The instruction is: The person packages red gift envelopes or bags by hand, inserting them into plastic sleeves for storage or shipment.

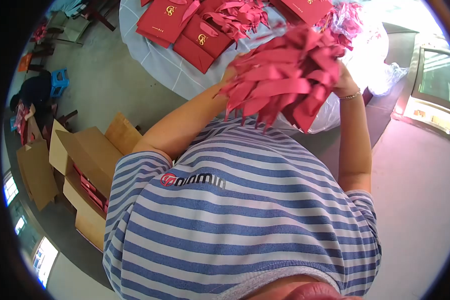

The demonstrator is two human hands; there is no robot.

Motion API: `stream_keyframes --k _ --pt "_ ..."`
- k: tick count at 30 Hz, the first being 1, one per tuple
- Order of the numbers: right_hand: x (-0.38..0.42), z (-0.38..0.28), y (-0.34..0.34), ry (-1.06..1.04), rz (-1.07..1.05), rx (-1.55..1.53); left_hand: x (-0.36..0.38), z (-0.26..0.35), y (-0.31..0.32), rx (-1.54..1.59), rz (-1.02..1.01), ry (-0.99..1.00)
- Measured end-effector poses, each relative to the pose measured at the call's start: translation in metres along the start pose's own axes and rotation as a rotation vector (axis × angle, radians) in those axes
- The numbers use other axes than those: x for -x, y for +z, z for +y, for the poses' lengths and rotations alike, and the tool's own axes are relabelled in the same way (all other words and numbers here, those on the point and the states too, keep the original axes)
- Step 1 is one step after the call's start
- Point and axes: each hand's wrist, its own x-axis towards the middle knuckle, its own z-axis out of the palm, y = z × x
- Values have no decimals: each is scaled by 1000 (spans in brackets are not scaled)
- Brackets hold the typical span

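Observation:
A thick bundle of red gift bags [307, 112], with a mass of loose red ribbons [280, 82] spilling over it, is held up in front of my chest. On its left side is my left hand [232, 71], partly covered by the ribbons, its fingers closed against the bundle. My right hand [345, 82], a bracelet at the wrist, grips the opposite side; most of its fingers are hidden. Just beyond, red bags with gold lettering [201, 44] lie on a round table [152, 62] with a pale cloth.
Open cardboard boxes [92, 150] stand on the floor at left, one with red bags [87, 184] inside. Farther off, another person [35, 90] bends near a blue stool [60, 82]. Clear plastic wrapping [387, 79] hangs at the table's right edge. More ribbons [245, 17] lie on the table.

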Motion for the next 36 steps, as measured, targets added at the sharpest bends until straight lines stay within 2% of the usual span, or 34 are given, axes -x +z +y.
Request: stream_keyframes --k 4,5,6,8,9,10,12,13,14,16,17,19,22,24,25,27,28,30,31,33,34,36 --pt "-23 3 10 228 -129 109 7 -26 28 822 -82 151" --pt "-26 7 6 228 -130 109 13 -23 33 833 -60 56" --pt "-30 11 2 262 -121 117 25 -23 32 834 -59 54" --pt "-33 14 0 321 -108 142 48 5 -3 1047 -26 -273" --pt "-36 16 -3 323 -110 139 26 -19 27 1493 21 -895" --pt "-38 18 -8 413 -98 227 22 -30 25 1493 21 -898" --pt "-39 21 -10 527 -60 384 22 -46 18 4 -46 57" --pt "-40 25 -12 529 -59 379 19 -43 21 28 81 -9" --pt "-42 29 -15 569 -64 373 19 -42 20 29 75 -11" --pt "-46 36 -18 600 -70 364 17 -36 9 -22 225 -235" --pt "-47 36 -17 603 -74 405 15 -8 -14 -2 173 -331" --pt "-47 33 -14 606 -63 439 10 21 -40 26 192 -301" --pt "-44 31 -11 589 -77 457 6 24 -44 31 297 -169" --pt "-41 35 -11 586 -57 488 7 23 -45 -112 264 -332" --pt "-41 35 -11 582 -49 483 5 17 -43 -278 216 -332" --pt "-43 29 -10 614 -93 523 -2 50 -51 -458 400 7" --pt "-44 28 -11 609 -82 520 -10 68 -53 -279 391 158" --pt "-45 27 -9 601 -107 604 -28 74 -26 -5 108 449" --pt "-45 24 -8 566 -129 597 -32 69 -7 -39 -63 396" --pt "-43 38 -18 485 -150 608 -41 62 15 -512 -197 271" --pt "-40 33 -13 511 -94 631 -48 51 23 -574 -356 206" --pt "-41 35 -13 595 -102 666 -47 36 36 -518 -402 141"
